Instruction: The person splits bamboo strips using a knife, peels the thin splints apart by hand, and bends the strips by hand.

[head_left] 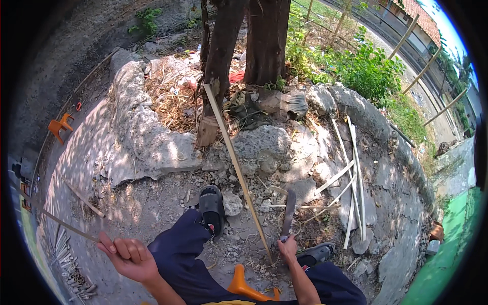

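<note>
Raised at the lower left, my left hand (128,258) is closed on the end of a thin, narrow strip (68,224), which looks like split bamboo and stretches out to the left edge. My right hand (287,247) grips the handle of a machete (290,211), whose dark, broad blade points away from me over the rubble. Between my feet, a long pale bamboo slat (235,162) slants from the ground up against a tree trunk. To the right of the machete lie several pale bamboo strips (357,178), some crossing each other.
Below me is an orange plastic stool (243,284); another orange stool (60,127) stands at far left. A broken concrete rim (129,107) surrounds the tree trunks (267,40). Short cut pieces (66,264) are heaped at lower left. A green wall (450,244) stands right.
</note>
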`<state>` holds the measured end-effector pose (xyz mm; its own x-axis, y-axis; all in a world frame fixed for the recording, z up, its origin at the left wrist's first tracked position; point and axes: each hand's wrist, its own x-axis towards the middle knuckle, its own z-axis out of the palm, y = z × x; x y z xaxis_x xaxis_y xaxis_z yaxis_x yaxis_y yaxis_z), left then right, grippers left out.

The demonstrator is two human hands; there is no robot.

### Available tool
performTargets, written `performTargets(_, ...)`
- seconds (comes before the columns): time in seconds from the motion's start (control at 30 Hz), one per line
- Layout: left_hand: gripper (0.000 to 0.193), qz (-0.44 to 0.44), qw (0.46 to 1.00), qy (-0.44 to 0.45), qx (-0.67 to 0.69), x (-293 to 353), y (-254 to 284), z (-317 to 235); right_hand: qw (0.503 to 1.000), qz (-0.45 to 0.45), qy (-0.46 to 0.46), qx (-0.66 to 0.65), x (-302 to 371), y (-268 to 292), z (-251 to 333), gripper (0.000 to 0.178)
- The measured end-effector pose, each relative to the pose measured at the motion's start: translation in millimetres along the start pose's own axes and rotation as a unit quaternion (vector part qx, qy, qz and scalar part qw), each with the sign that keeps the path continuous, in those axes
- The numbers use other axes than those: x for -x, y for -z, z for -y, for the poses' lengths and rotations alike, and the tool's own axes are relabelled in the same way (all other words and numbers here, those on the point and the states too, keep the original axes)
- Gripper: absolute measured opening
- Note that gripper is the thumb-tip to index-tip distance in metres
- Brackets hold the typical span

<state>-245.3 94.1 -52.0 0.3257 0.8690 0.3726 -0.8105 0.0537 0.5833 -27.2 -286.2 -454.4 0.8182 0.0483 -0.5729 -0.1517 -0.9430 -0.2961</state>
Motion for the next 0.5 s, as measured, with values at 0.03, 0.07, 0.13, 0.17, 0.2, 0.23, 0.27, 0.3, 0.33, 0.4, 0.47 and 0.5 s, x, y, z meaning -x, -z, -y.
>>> performTargets(0.03,0.036,-0.035,0.999,-0.001,-0.006,-1,3,1,0.998,0.029,0.019,0.047,-11,5,5,0.059)
performTargets(0.07,0.037,-0.104,0.995,-0.006,0.0,-1,6,3,0.992,0.065,0.028,0.101,-25,16,12,0.054)
performTargets(0.13,0.038,-0.168,0.986,0.011,-0.001,0,13,6,0.98,0.111,0.013,0.167,-56,45,39,0.041)
performTargets(0.17,0.032,-0.14,0.989,0.032,-0.031,-2,17,7,0.986,0.073,0.066,0.136,-72,64,59,0.039)
performTargets(0.2,0.03,-0.085,0.993,0.058,-0.053,-3,18,8,0.989,0.023,0.101,0.105,-94,79,90,0.032)
performTargets(0.23,0.031,-0.029,0.994,0.087,-0.054,-3,19,8,0.975,-0.046,0.215,0.023,-114,100,119,0.026)
performTargets(0.27,0.029,-0.075,0.99,0.083,-0.081,-2,18,8,0.953,-0.106,0.283,-0.019,-137,115,158,0.022)
performTargets(0.3,0.027,-0.133,0.984,0.082,-0.09,-3,17,8,0.944,-0.079,0.309,-0.086,-160,134,196,0.019)
performTargets(0.33,0.026,-0.194,0.974,0.086,-0.086,0,13,8,0.909,-0.155,0.382,-0.055,-181,144,238,0.014)
performTargets(0.4,0.041,-0.208,0.97,0.084,-0.094,0,10,6,0.881,-0.146,0.445,-0.06,-220,161,312,0.019)
performTargets(0.47,0.039,-0.195,0.972,0.048,-0.121,-2,9,4,0.842,-0.176,0.509,-0.021,-258,166,376,0.029)
performTargets(0.5,0.038,-0.187,0.973,0.034,-0.133,-4,11,4,0.825,-0.199,0.529,0.003,-276,167,399,0.036)
